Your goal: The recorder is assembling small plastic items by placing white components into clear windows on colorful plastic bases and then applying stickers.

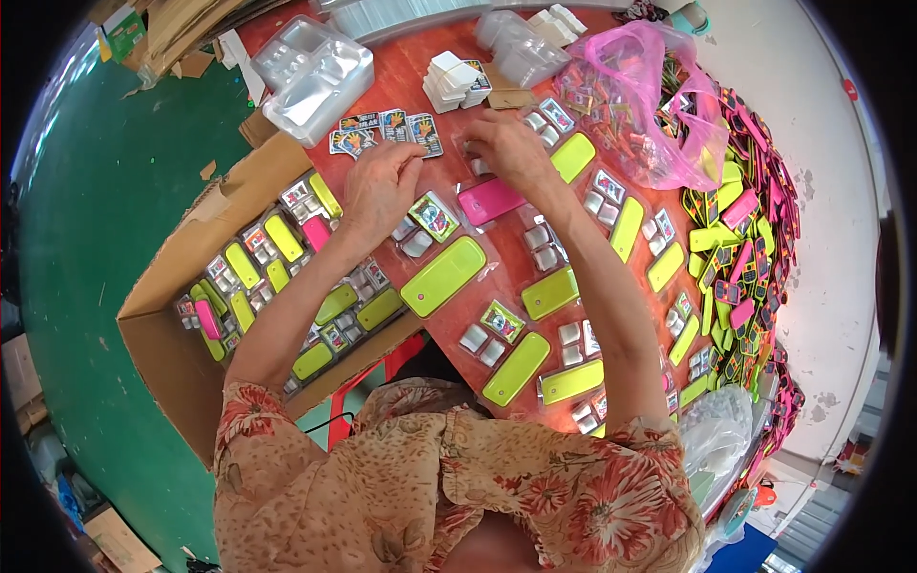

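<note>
My left hand has its fingers bent and drawn together at the near edge of a spread of small printed cards. Whatever its fingertips hold, if anything, is hidden. Over a transparent tray with a pink phone-shaped case, my right hand curls its fingers down in a pinch, and its fingertips' contents cannot be made out. Between my forearms lies a transparent tray with a lime-green case, white blocks and a colourful sachet.
Filled trays with green cases cover the red table's near right. A cardboard box of packed trays stands left. Stacked plastic trays, white cards and a pink bag lie behind. Loose cases heap at the right.
</note>
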